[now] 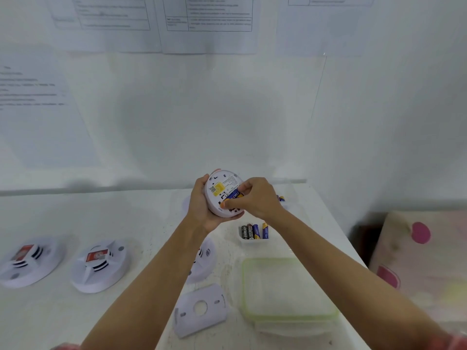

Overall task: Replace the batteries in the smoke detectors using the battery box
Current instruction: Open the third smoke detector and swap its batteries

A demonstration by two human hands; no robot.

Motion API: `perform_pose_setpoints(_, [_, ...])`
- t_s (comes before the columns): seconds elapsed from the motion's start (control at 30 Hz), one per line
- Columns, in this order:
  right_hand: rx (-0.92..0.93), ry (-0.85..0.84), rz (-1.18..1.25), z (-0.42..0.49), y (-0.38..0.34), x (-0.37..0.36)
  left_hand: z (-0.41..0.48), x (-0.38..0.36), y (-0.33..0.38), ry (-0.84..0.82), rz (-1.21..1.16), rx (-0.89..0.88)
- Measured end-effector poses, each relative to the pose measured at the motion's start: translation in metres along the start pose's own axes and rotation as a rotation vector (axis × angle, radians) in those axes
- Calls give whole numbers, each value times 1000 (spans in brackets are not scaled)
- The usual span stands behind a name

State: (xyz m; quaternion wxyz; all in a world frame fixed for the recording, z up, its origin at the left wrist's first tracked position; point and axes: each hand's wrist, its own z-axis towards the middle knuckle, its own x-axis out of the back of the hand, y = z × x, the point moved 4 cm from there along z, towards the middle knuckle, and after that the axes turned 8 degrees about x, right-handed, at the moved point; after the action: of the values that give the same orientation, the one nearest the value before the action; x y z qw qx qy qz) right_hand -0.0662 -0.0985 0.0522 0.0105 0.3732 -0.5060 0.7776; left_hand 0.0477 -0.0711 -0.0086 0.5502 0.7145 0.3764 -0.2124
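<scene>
A: Where's the smoke detector?
B: Gripped in the left hand, back facing the camera. The right hand pinches a battery against it; the battery box lies just under that wrist.

Workroom: white table, instruction sheets taped to walls.

An arm hid half of one detector; print on the wall sheets was too blurred to read.
</scene>
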Motion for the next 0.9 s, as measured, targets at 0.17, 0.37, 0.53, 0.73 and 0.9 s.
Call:
perform_pose_setpoints(0.17, [-22, -45, 43, 7, 11, -5, 5, 8, -4, 17, -17, -10])
perform_pose_setpoints(0.37, [45, -62, -16, 12, 14, -6, 9, 10, -3, 48, -36, -30])
perform_pose_setpoints(0.53, [107, -71, -41, 17, 14, -5, 8, 7, 2, 70, -20, -50])
perform_pose_setpoints(0.73, [208, -89, -183, 22, 11, -5, 11, 3, 3, 74, -29, -41])
perform_pose_setpoints(0.9, [273, -105, -254, 21, 11, -8, 11, -3, 4, 92, -18, -23])
